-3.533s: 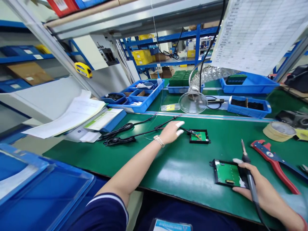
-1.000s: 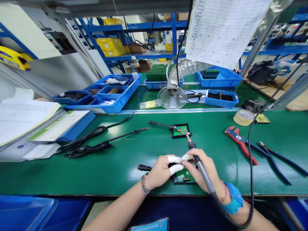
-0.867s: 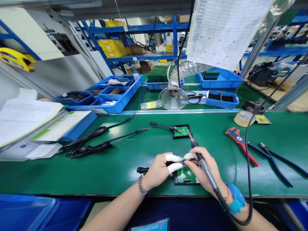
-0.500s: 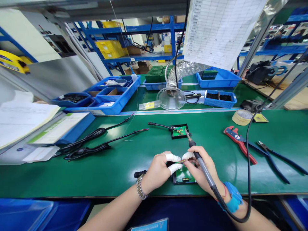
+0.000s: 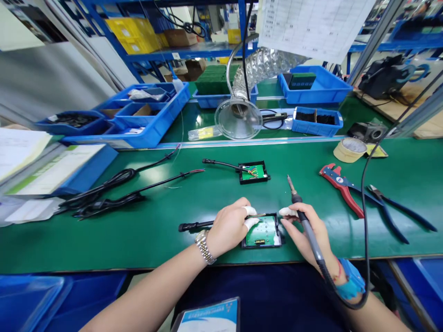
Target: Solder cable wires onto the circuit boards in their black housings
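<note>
My left hand (image 5: 231, 227), with white finger cots, pinches thin wires (image 5: 258, 215) over the near green circuit board (image 5: 265, 230). The board sits in a black open case (image 5: 278, 230). A black cable (image 5: 195, 226) runs out to the left beneath that hand. Right of the case, my right hand (image 5: 308, 233) holds a soldering iron (image 5: 306, 226), its tip pointing up and away from me. Thumb and index finger of this hand are apart, near the case's edge. Farther back lies a second cased board (image 5: 254, 172) with coloured wires and its own cable.
Two bundled black cables (image 5: 121, 184) lie on the left. Red-handled wire strippers (image 5: 342, 184), cutters (image 5: 391, 207) and a tape roll (image 5: 349, 150) are on the right. A fume hood funnel (image 5: 238, 119) and blue bins (image 5: 316, 121) stand behind.
My right hand has moved right, away from the wires and my left hand, carrying the soldering iron. More of the near board shows. The camera view has tilted down.
</note>
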The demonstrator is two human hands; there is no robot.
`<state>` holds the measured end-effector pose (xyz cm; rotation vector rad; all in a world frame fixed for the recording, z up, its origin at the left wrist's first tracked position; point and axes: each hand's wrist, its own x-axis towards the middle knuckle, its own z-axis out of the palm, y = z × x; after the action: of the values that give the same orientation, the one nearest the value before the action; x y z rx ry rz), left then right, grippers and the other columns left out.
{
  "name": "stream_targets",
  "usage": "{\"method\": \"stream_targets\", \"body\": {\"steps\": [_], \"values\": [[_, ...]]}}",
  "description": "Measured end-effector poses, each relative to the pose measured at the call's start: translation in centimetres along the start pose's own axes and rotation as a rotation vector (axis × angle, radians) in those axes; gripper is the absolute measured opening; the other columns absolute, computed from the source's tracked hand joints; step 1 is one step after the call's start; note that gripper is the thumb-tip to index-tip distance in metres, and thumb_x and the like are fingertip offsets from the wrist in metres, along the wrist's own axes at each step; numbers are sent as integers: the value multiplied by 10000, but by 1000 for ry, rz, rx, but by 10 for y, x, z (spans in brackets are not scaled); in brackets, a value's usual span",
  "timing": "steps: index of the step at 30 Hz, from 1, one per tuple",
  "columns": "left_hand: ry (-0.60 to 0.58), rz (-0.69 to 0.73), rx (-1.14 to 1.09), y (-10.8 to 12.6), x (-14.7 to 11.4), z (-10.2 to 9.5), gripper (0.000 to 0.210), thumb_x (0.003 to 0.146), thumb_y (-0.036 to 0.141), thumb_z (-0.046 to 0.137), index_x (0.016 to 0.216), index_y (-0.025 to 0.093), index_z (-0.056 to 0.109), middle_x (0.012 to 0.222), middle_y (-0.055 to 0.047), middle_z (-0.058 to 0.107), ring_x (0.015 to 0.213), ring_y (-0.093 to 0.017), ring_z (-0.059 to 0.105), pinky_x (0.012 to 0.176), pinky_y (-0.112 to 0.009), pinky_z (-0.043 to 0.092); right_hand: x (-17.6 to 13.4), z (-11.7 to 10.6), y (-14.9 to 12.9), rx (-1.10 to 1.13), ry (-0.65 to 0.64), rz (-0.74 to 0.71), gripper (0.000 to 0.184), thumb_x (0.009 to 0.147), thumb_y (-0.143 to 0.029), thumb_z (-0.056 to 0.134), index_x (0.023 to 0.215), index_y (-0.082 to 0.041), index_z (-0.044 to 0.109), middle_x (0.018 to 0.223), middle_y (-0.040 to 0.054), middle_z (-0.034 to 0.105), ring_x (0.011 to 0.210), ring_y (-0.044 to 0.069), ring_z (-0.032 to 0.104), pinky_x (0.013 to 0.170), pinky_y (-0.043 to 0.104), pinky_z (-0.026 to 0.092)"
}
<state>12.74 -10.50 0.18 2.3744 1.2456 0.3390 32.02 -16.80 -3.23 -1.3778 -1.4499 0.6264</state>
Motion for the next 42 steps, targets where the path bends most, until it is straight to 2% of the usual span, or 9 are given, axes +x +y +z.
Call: {"method": "stream_targets", "body": {"steps": [4,9,11,14,16,21,27,35,42], "values": [[13,79,164,9,2,9,110,829,215,536,809,173,635,896,-43,566,805,-183,517,684,-302,450,-7,-9,0,-79,-3,-46,200,783,-244,589,968,-223,517,892,32,635,683,132,623,667,249,514],[43,113,187,3,3,18,105,830,195,534,800,173,632,893,-41,611,828,-198,496,692,-318,446,-17,-21,-10,-166,-23,-108,90,819,-170,544,882,-232,558,811,10,651,713,144,638,659,235,511],[43,104,166,-1,3,20,96,825,203,545,798,179,634,874,-28,630,820,-197,502,695,-317,445,-22,-29,-14,-204,-55,-171,155,821,-149,537,939,-241,577,796,12,655,693,154,636,645,254,514],[46,88,134,-5,3,21,80,814,198,558,791,182,633,854,-16,642,821,-193,512,697,-314,445,-29,-40,-18,-269,-78,-293,355,784,-140,580,1118,-258,553,785,25,639,678,179,621,607,293,508],[57,85,128,-5,3,21,74,804,191,563,780,180,632,842,-19,643,824,-193,517,693,-312,444,-31,-43,-20,-283,-96,-321,403,765,-122,586,1140,-267,551,758,24,618,665,176,606,590,298,497],[59,71,114,-4,3,20,70,781,160,564,768,178,630,824,-22,646,822,-193,525,681,-305,446,-29,-35,-20,-244,-155,-249,279,769,-104,563,1013,-229,612,741,28,616,653,153,589,584,283,486],[69,73,114,-6,2,21,93,752,120,563,792,165,633,837,-18,650,830,-192,531,682,-306,453,-22,-22,-14,-230,-168,-191,221,796,-148,556,993,-216,627,787,30,642,682,142,597,640,275,492],[89,96,127,-7,1,23,93,763,128,550,786,158,635,839,-24,653,831,-191,537,657,-296,454,-17,-27,-13,-204,-184,-143,188,792,-165,578,961,-205,651,805,26,657,695,143,612,635,254,483],[91,105,142,-7,1,24,98,764,130,547,788,153,640,831,-25,648,824,-194,534,655,-299,453,-15,-27,-8,-164,-194,-88,200,796,-163,588,971,-238,647,843,5,671,748,145,619,699,263,479]]}}
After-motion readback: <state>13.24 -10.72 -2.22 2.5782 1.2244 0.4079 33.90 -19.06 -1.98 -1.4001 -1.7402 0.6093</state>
